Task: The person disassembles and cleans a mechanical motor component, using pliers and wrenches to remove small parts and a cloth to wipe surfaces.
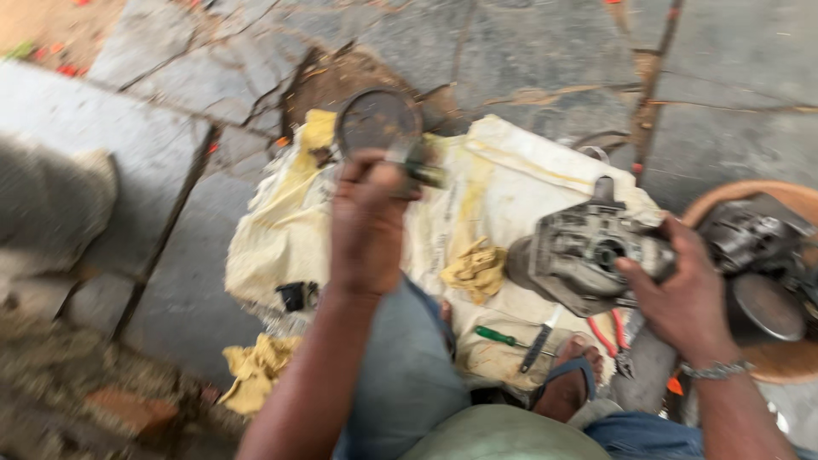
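Nearest the camera, a green-handled screwdriver and red-handled pliers are seen lying on the pale sack between the knees, under neither hand. Further out, the grey metal housing is gripped at its right end by the right hand, fingers closed around it, its bulk extending leftward toward the body's midline. Left of it and higher, the left hand is closed on the short shaft of a dark round disc part, held raised with the disc pointing away. The two parts are held well apart, a yellow rag lying between. Beyond, cracked stone floor is seen.
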